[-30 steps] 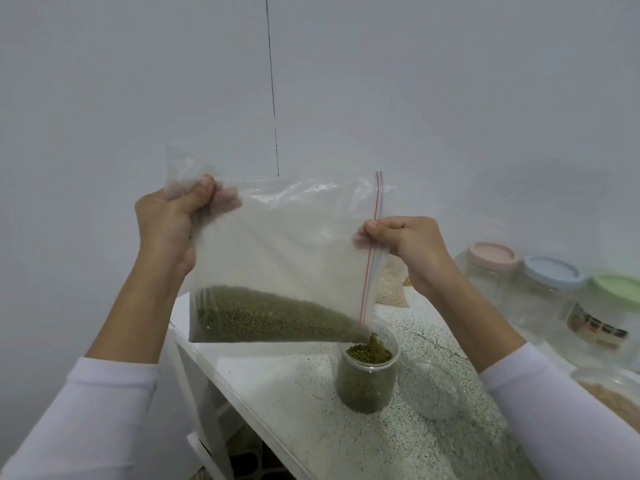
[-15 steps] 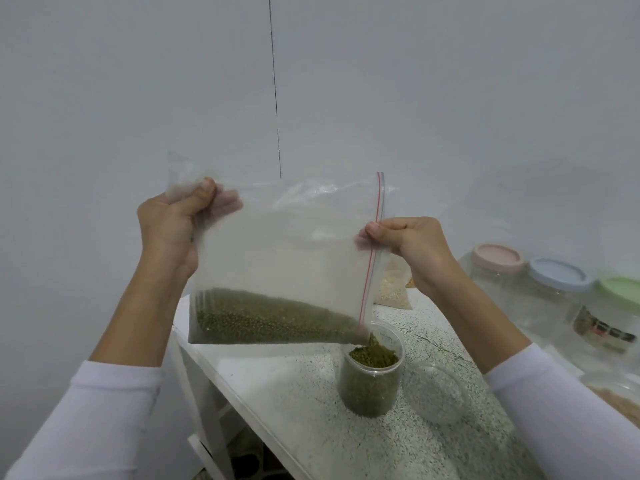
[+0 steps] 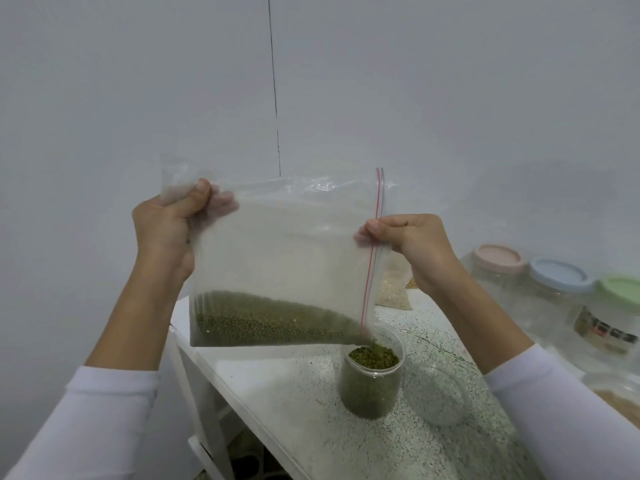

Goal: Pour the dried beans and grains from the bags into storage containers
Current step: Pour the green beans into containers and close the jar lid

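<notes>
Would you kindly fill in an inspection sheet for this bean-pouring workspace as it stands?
Surface: speckled white counter, bare patch in front of the jar.
Job's things: zip bag tilted, green beans running from its lower corner into the small clear jar, which is nearly full.
Clutter: clear lid lying beside the jar; three lidded jars, pink, blue, green; a bag of pale grain behind.
Grip: left hand grips the bag's closed corner; right hand pinches the zip edge.
Cables: nothing seen.
Surroundings: plain wall with a thin dark vertical line.
</notes>
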Available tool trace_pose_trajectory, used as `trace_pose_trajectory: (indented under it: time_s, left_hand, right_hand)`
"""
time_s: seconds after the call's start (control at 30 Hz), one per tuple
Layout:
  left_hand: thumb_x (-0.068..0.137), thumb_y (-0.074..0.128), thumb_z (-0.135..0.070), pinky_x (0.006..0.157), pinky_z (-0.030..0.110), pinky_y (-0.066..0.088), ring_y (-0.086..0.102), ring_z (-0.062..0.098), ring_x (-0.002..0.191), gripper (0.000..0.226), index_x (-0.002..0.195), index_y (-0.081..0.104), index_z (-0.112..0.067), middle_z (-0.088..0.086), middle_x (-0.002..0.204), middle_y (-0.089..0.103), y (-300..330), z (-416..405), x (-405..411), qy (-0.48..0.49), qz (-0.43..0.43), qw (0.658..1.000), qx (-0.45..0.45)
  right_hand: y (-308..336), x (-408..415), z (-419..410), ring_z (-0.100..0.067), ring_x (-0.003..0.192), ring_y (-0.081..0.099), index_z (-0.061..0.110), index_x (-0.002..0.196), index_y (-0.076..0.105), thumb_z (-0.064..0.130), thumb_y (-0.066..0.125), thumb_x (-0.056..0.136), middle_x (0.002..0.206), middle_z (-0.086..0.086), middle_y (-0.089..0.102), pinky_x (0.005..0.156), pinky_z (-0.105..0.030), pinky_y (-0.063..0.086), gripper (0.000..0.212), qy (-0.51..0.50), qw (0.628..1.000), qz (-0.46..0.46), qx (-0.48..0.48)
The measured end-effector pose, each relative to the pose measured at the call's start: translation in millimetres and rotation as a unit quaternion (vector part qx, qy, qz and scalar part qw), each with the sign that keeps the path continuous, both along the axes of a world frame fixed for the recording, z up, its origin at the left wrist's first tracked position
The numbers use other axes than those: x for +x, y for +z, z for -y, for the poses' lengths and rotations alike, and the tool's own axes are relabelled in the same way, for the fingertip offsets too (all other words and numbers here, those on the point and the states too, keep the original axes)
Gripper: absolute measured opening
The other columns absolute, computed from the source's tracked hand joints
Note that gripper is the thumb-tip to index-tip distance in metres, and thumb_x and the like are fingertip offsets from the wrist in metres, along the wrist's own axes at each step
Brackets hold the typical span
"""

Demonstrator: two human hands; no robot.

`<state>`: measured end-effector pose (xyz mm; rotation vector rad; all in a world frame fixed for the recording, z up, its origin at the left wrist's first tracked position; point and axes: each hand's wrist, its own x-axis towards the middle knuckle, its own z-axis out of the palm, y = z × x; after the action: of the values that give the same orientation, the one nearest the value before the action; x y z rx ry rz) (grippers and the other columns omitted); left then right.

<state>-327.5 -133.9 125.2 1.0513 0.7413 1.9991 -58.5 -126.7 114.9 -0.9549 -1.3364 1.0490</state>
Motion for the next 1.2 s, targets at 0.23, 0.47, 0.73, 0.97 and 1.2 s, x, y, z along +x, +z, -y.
trace_pose_trajectory:
  time_s: [0.23,0.47,0.73,0.97,1.2]
  left_hand:
    - [0.087,0.060,0.001,0.066,0.031,0.059,0.069,0.016,0.061,0.040,0.051,0.072,-0.011,0.000,0.058,0.066,5,-1,2,0.001,0.009,1.000,0.003]
    - [0.086,0.061,0.001,0.067,0.032,0.059,0.069,0.017,0.061,0.037,0.053,0.071,-0.010,0.002,0.058,0.066,3,0,5,0.002,0.013,1.000,-0.009]
    - [0.086,0.061,0.000,0.066,0.031,0.059,0.069,0.017,0.060,0.038,0.051,0.071,-0.010,0.002,0.057,0.067,4,3,5,0.008,0.004,1.000,-0.015]
    - [0.086,0.062,0.000,0.066,0.031,0.058,0.069,0.018,0.062,0.018,0.068,0.067,-0.001,0.003,0.058,0.067,11,8,9,0.022,-0.007,1.000,-0.014]
    - [0.087,0.061,0.001,0.065,0.029,0.058,0.069,0.017,0.061,0.010,0.077,0.059,0.003,0.002,0.057,0.066,12,10,11,0.033,-0.008,0.999,-0.021]
  right_hand:
    - [3,1,1,-0.010,0.065,0.069,0.000,0.078,0.071,0.005,0.067,0.082,0.065,-0.002,0.072,0.071,-0.012,0.052,0.008,0.009,1.000,0.009,0.006]
    - [2,1,2,-0.008,0.064,0.069,0.000,0.077,0.071,0.004,0.067,0.082,0.064,-0.002,0.071,0.069,-0.010,0.051,0.007,0.004,1.000,0.001,0.002]
    - [0,0,2,-0.008,0.063,0.068,-0.001,0.078,0.070,0.004,0.067,0.081,0.062,-0.001,0.071,0.075,-0.014,0.053,0.006,-0.001,1.000,-0.016,0.000]
    - [-1,1,3,-0.010,0.063,0.069,-0.002,0.079,0.070,0.002,0.066,0.082,0.063,-0.002,0.071,0.077,-0.016,0.054,0.007,-0.003,1.000,-0.023,0.003]
    - [-1,3,3,-0.010,0.066,0.069,0.001,0.077,0.071,0.004,0.067,0.082,0.064,-0.002,0.072,0.080,-0.017,0.054,0.007,-0.005,1.000,-0.021,0.004]
